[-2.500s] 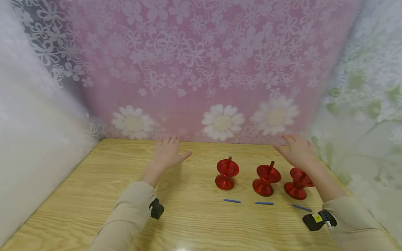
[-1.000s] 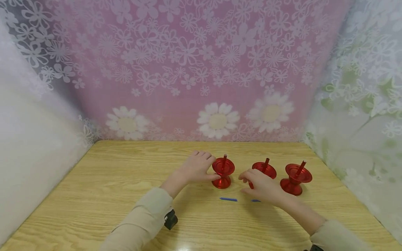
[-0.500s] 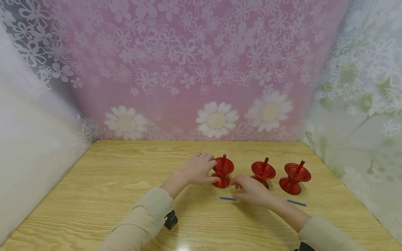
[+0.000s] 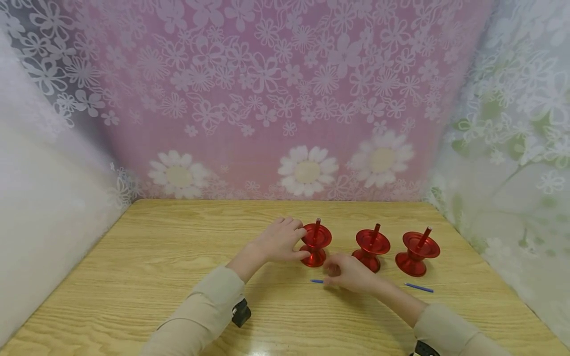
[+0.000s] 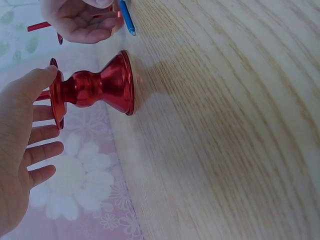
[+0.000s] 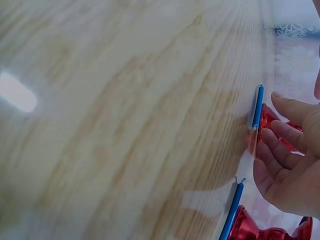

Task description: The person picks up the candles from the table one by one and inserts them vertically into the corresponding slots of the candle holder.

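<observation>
Three red metal candle holders stand in a row, each with a dish and an upright stem. My left hand (image 4: 278,240) is at the leftmost candle holder (image 4: 317,242); in the left wrist view its thumb and forefinger straddle the dish, the other fingers loosely spread. My right hand (image 4: 349,274) hovers low in front of that holder, fingers bent and holding nothing. Its thumb and forefinger are beside a thin blue candle (image 4: 316,281) lying on the table, partly hidden in the head view. A second blue candle (image 6: 232,210) lies below it in the right wrist view.
The middle candle holder (image 4: 372,242) and the right candle holder (image 4: 417,247) stand further right. A blue candle (image 4: 418,288) lies before the right one. The wooden table (image 4: 178,237) ends at a pink flowered cloth (image 4: 249,163), with pale cloth at both sides.
Both hands have come in from the table's back; my left hand has reached the leftmost holder and since stayed there. My right hand has moved left past the middle holder to the left candle.
</observation>
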Motion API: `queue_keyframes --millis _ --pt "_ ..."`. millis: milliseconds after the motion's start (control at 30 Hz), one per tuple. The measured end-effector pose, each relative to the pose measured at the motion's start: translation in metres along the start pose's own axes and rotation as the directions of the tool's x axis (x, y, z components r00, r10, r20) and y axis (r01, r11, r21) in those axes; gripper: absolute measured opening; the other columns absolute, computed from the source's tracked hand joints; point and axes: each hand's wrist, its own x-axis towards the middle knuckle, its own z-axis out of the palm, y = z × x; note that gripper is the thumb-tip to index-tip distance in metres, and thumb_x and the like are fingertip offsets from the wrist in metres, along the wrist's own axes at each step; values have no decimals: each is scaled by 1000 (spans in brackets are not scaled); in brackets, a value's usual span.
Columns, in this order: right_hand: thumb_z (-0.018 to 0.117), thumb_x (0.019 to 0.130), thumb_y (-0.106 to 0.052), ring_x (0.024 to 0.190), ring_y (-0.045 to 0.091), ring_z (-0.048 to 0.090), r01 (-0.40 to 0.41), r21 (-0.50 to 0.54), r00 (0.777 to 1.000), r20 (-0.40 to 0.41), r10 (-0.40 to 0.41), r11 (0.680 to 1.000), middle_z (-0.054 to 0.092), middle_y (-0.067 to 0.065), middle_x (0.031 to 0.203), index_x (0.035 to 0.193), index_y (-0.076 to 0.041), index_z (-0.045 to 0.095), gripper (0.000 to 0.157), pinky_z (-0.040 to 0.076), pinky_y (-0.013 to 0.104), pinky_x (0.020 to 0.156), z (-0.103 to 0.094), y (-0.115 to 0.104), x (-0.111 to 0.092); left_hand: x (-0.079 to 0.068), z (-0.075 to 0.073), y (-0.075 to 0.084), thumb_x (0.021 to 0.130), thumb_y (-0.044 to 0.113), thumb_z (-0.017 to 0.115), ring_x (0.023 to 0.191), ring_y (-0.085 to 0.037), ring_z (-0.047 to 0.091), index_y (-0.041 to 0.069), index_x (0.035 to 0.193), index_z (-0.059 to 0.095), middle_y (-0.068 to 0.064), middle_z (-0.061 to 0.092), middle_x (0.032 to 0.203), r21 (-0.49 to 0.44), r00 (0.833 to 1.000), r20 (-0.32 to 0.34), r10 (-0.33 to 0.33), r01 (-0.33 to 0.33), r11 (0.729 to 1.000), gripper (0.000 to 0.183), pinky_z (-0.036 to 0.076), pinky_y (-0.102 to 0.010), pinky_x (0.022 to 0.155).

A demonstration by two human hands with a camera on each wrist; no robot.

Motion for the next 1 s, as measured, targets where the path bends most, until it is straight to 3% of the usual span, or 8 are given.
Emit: queue_keyframes --millis 233,600,800,1000 --pt "75 77 -17 77 12 52 23 43 999 39 -24 999 58 -2 83 92 -4 63 24 45 26 68 4 2 3 0 0 1 88 52 53 103 -16 48 20 101 61 4 53 105 10 1000 7 1 -1 1000 35 37 -33 89" --pt "75 76 -12 71 10 48 19 -7 999 49 -18 1000 54 -8 75 80 -10 63 12 42 25 63 7 0 6 0 0 -1 89 49 54 101 -16 48 19 102 62 4 54 106 2 1000 -7 12 -12 1000 34 37 -33 89" --pt "71 80 -10 68 10 44 -6 -20 998 65 7 1000 51 -9 71 73 -14 62 12 39 25 60 8 0 7 0 1 -1 89 47 54 101 -15 48 19 102 61 4 53 106 22 1000 -14 23 -22 1000 32 37 -32 88" --pt "68 83 -13 65 7 44 27 13 993 111 -28 1000 52 -10 71 74 -16 62 11 38 23 58 4 1 7 -1 1 -1 89 45 55 102 -15 49 20 102 60 4 53 105 15 1000 -20 17 -17 1000 29 37 -32 89"
